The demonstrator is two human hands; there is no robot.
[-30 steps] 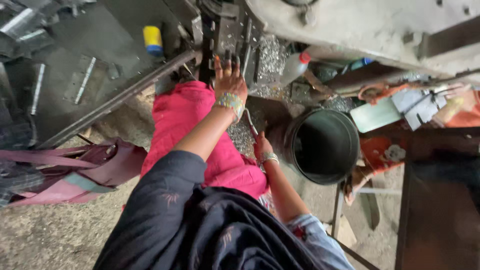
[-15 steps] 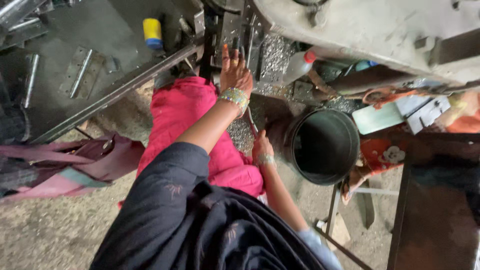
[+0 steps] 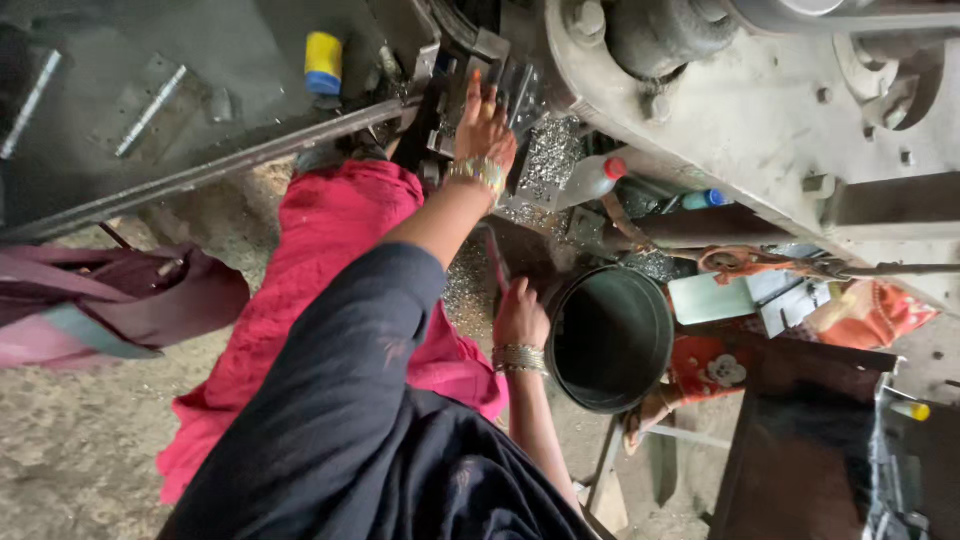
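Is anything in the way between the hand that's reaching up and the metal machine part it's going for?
Nothing visible is. The left hand already lies with its fingers spread against the dark metal block of the machine, so there is no gap. The pile of shiny metal bits sits just beside the hand, not in front of it.

**Grimy metal, bright cloth**

The press machine [image 3: 760, 110] looked like heavy cast metal, matt and dusted grey. Just below its die, the pile of metal shavings [image 3: 548, 160] glittered silver. The left hand [image 3: 482, 130] wore a shiny metal bangle. Near the right hand [image 3: 520, 318], well below the machine, the bucket [image 3: 610, 340] appeared dark, dull and smooth inside. The pink trousers [image 3: 320, 300] were soft matt cloth. The floor [image 3: 70, 450] looked rough and gritty.
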